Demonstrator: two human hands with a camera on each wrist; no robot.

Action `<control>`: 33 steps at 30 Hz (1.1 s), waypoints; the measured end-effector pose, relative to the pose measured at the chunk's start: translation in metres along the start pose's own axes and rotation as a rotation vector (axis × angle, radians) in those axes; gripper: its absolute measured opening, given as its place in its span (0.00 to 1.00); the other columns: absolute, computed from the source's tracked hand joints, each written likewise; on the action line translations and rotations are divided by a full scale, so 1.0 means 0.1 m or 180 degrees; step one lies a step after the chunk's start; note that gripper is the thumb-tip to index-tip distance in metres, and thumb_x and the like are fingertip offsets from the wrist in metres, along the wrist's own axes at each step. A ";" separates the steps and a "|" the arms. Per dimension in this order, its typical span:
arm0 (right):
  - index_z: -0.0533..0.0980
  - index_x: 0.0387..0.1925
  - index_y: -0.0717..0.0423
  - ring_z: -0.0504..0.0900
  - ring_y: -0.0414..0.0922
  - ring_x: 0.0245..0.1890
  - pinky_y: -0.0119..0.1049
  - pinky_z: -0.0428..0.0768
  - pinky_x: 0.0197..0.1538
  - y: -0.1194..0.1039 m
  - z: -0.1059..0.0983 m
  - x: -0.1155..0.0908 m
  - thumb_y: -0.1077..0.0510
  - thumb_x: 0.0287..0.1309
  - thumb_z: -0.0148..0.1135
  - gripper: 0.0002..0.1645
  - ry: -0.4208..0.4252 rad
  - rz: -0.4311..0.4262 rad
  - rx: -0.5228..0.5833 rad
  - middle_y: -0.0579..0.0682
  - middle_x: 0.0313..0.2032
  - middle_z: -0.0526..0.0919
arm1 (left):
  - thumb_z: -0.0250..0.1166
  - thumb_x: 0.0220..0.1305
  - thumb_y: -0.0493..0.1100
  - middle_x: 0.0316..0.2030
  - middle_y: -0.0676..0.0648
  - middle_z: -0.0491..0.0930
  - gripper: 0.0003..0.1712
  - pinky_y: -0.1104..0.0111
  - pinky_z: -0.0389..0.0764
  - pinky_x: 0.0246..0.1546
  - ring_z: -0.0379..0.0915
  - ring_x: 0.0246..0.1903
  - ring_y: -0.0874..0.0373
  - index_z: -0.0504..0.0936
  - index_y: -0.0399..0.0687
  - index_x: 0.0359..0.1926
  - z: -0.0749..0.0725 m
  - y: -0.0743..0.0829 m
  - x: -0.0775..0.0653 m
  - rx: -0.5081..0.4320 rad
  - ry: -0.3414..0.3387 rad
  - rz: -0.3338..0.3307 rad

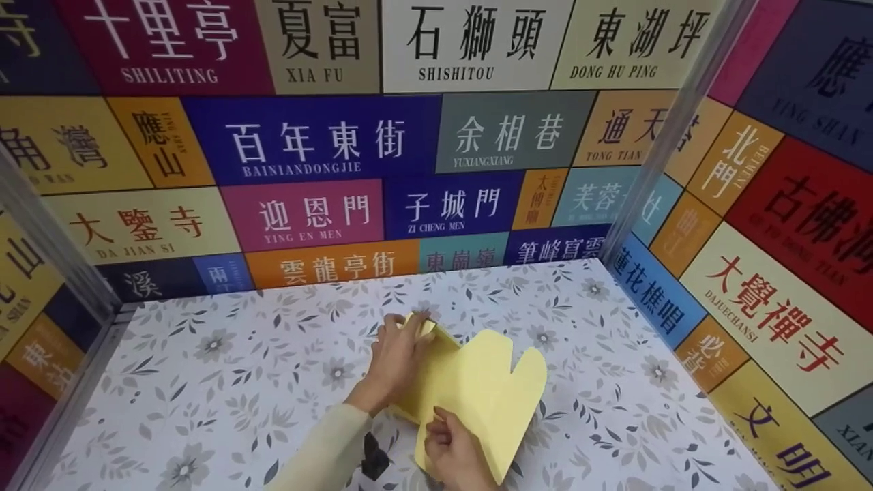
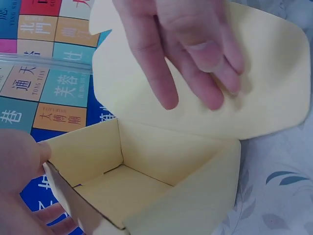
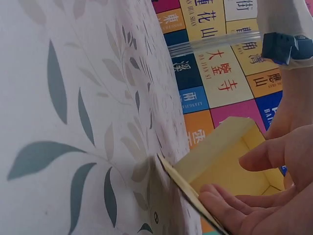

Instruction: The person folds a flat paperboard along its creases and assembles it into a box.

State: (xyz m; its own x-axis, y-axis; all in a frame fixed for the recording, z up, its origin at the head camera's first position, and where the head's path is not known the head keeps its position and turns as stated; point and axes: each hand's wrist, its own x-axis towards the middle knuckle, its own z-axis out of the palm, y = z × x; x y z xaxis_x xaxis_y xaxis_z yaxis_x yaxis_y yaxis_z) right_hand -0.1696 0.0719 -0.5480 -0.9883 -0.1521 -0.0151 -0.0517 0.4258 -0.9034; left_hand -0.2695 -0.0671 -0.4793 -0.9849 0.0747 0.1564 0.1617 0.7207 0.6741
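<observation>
A yellow cardboard box [image 2: 190,200] sits on the table with its inside exposed. Its lid [image 1: 501,389] is folded back to the right, and a notched side flap [image 1: 528,365] shows at the lid's edge. At the box's far left wall, my left hand [image 1: 395,358] grips the cardboard, thumb over the rim and fingers outside. My right hand [image 1: 458,450] is over the lid's inner face, its fingers loosely extended in the left wrist view. In the right wrist view those fingers [image 3: 230,208] lie close along the lid; exact contact is hard to tell.
A white tabletop [image 1: 273,382] with a leaf and flower print lies under the box. Upright panels [image 1: 314,136] with coloured blocks and writing stand at the back and sides. A dark device [image 3: 286,48] is strapped on the left wrist.
</observation>
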 end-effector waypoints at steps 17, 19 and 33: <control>0.67 0.66 0.72 0.84 0.62 0.50 0.46 0.85 0.51 0.03 0.06 -0.18 0.65 0.54 0.64 0.37 0.0022 -0.0214 -0.0247 0.74 0.59 0.75 | 0.56 0.75 0.50 0.69 0.41 0.69 0.26 0.47 0.73 0.61 0.68 0.62 0.40 0.67 0.46 0.68 -0.02 -0.11 -0.15 -0.0499 0.0326 -0.0324; 0.66 0.64 0.75 0.81 0.65 0.52 0.48 0.84 0.52 0.05 0.09 -0.19 0.66 0.54 0.64 0.37 0.0085 -0.0381 -0.0240 0.77 0.61 0.71 | 0.57 0.75 0.50 0.65 0.41 0.72 0.25 0.47 0.74 0.60 0.70 0.59 0.41 0.68 0.46 0.66 -0.03 -0.16 -0.17 -0.0569 0.0385 -0.0321; 0.54 0.73 0.75 0.62 0.72 0.70 0.55 0.73 0.65 -0.03 0.24 -0.23 0.69 0.51 0.66 0.50 0.0785 0.0001 0.0275 0.78 0.73 0.49 | 0.65 0.67 0.46 0.56 0.39 0.74 0.21 0.55 0.74 0.57 0.73 0.54 0.47 0.73 0.42 0.55 0.01 -0.33 -0.41 -0.1117 0.1067 -0.0636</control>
State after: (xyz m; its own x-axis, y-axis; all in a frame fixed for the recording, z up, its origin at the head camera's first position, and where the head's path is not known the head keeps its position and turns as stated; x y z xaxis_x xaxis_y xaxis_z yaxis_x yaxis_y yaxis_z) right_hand -0.1435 0.0530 -0.5550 -0.9940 0.0748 0.0800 -0.0494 0.3465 -0.9368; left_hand -0.2341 -0.0926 -0.5088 -0.9339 -0.3067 0.1837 0.0405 0.4198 0.9067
